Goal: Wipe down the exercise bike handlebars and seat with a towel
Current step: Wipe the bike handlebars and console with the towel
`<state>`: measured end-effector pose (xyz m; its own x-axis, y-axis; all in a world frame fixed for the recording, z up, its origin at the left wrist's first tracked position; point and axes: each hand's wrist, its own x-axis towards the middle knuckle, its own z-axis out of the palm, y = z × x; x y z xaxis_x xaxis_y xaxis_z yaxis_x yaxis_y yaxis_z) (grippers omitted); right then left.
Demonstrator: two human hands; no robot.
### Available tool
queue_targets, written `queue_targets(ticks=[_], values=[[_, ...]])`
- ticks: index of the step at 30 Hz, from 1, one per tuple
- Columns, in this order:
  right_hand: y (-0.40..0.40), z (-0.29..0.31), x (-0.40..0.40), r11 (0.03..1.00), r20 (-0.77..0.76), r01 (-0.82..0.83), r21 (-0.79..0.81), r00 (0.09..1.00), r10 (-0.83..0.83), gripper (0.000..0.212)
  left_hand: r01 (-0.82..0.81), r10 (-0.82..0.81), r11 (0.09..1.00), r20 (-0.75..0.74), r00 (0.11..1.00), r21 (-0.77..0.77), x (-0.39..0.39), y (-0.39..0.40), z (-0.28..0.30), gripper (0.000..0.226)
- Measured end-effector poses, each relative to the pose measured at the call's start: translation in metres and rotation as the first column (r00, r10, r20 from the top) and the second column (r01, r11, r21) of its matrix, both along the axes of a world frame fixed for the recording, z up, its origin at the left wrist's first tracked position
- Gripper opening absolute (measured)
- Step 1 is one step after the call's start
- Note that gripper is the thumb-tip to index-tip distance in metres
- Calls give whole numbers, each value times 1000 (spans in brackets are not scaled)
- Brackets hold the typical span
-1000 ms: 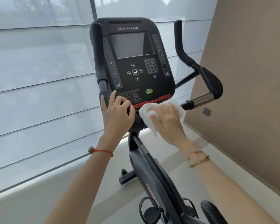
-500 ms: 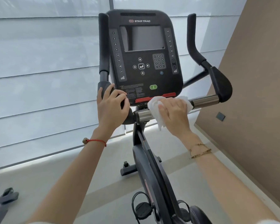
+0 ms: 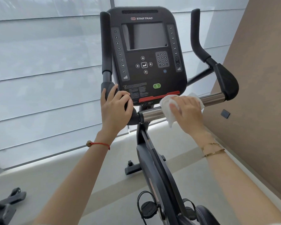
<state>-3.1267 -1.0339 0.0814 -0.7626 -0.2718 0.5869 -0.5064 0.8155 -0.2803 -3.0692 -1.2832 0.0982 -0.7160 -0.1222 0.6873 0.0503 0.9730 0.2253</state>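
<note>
One exercise bike (image 3: 154, 168), black frame, seen from above; part of a second machine (image 3: 5, 202) at the lower left edge.

Hands — two. Left hand (image 3: 115, 109): fingers curled together around the black left grip (image 3: 107, 88) of the handlebars, thumb on the near side; one red cord bracelet (image 3: 98, 144) on that wrist. Right hand (image 3: 187, 111): fingers laid flat and close together on top of one white towel (image 3: 166, 106), pressing it onto the chrome crossbar (image 3: 151, 114); two thin gold bracelets (image 3: 213, 150) on that wrist.

Handlebars — two upright black horns, left (image 3: 106, 41) and right (image 3: 196, 36); one padded black elbow rest (image 3: 227, 83) at the right end; chrome bar showing on both sides of the towel.

Console (image 3: 146, 54), one. Brand reads "STAR TRAC" above one dark screen (image 3: 144, 36). Left column of numbered buttons: 1, 3, 6, 9, 12, 15, 18, 21. Right column: 24, 27, 30, 33, 36, 40. One numeric keypad, one enter key ringed by four arrow keys, one green button (image 3: 156, 86), one red strip (image 3: 159, 97) along the lower edge. Small printed notice at lower left, too small to read.

Pedals with straps: two, left (image 3: 147, 207) and right (image 3: 189, 211). Seat (image 3: 204, 215): one, only its front edge in view at the bottom, well apart from the towel.
</note>
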Motion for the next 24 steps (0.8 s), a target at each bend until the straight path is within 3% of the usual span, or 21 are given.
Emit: queue_targets(ticks=[3,8,12,14,19,24], values=[[-32,8,10,992,18,85,-91,996,-84,50,-17,17,1000,-23,1000,22,-1,2,0,25],[-86,-1,44,998,-95,-60,-2,994,59,47,-18,18,1000,-37,999,13,-1,1,0,27],[-56,-10,37,961,-123,-184,207,969,212,50,3,-3,1000,-26,1000,2,0,0,-1,26],[-32,-14,26,946,-115,-172,276,971,210,50,11,-11,1000,-23,1000,9,0,-1,-1,25],[10,-17,1,992,-60,-54,118,996,61,45,21,-21,1000,-29,999,11,0,-1,-1,25],[-22,-2,6,987,27,-11,-157,1000,16,37,-5,6,999,-22,1000,51,-1,1,0,27]])
